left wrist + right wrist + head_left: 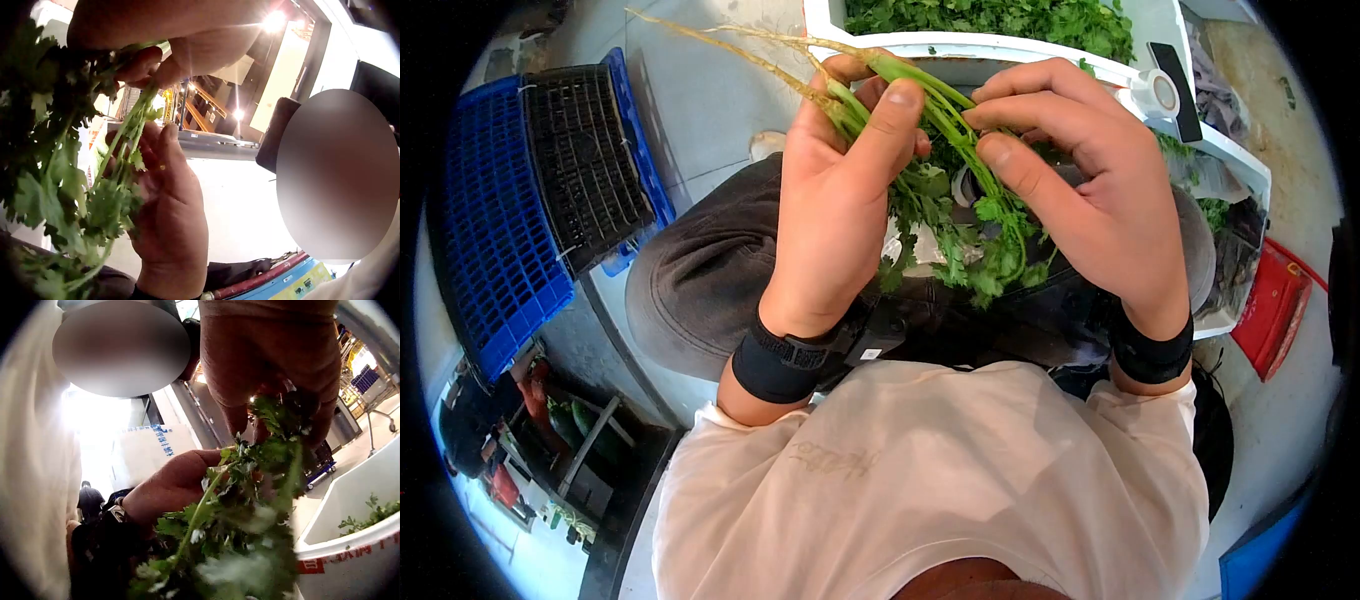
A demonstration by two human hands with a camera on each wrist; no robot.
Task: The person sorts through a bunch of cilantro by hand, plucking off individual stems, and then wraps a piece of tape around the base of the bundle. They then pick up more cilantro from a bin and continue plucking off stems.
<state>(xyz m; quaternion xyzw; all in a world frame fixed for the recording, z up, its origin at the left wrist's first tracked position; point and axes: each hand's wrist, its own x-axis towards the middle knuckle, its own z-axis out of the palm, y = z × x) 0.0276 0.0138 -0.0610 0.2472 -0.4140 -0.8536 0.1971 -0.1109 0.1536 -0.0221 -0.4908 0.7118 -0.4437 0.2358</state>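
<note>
A small bunch of coriander (945, 120) with long pale roots is held across both hands above the lap. My left hand (845, 180) grips the stems just below the roots, its thumb lying along them. At the middle of the stems, my right hand (1090, 170) pinches some of them between thumb and fingertips. The leaves (990, 250) hang down between the two wrists. In the left wrist view, leaves (50, 206) fill the left side, and the right hand (169, 212) is at the stems. In the right wrist view, the foliage (237, 531) hangs below the right hand (275, 356).
A white foam box (990, 45) of coriander stands ahead, with a black phone (1176, 92) and a white round-topped object (1152, 94) at its right corner. Another white box (1250, 190) lies to the right, near a red container (1270, 310). Blue and black crates (550, 180) stand left.
</note>
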